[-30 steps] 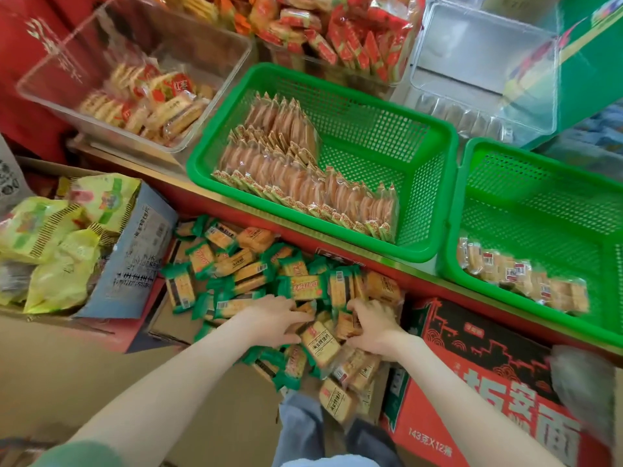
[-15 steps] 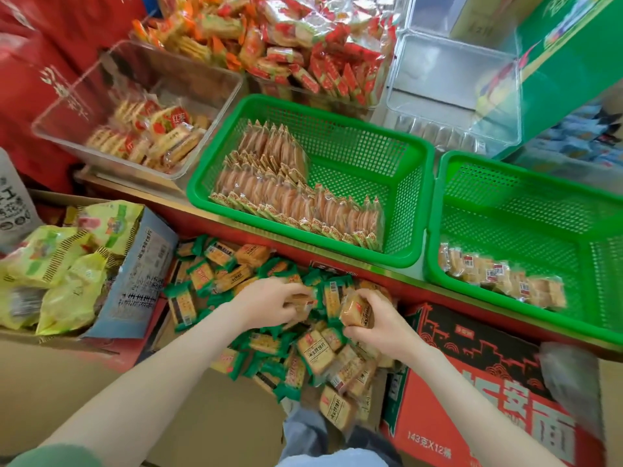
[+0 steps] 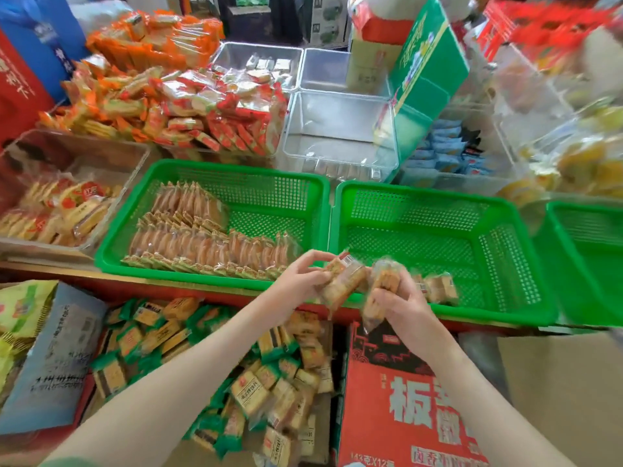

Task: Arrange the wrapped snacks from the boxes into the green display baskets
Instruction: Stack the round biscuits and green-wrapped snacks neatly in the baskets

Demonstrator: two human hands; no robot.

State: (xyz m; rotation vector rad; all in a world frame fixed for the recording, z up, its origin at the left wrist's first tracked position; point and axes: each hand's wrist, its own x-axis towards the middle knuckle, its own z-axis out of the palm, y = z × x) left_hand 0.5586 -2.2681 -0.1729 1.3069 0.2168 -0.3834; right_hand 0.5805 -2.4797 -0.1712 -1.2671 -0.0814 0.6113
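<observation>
My left hand (image 3: 301, 279) grips a clear-wrapped tan snack (image 3: 344, 281) over the front rim between the two green baskets. My right hand (image 3: 401, 306) holds another wrapped snack (image 3: 381, 289) right beside it, at the near edge of the middle green basket (image 3: 438, 197). A few wrapped snacks (image 3: 440, 288) lie in that basket's near part. The left green basket (image 3: 269, 173) holds neat rows of orange-brown packs (image 3: 202, 244). Below the shelf, an open box holds a heap of green-and-yellow wrapped snacks (image 3: 209, 358).
A red carton (image 3: 401, 406) stands under my right arm. A third green basket (image 3: 586, 264) sits at the right edge. Clear bins (image 3: 337, 129) and piles of orange and red packs (image 3: 175, 96) fill the back. A clear bin of snacks (image 3: 60, 210) is at the left.
Both hands rose from the snack heap in the box, each with a picked-up snack, and moved up and right to the middle basket's front rim. My view tilted upward.
</observation>
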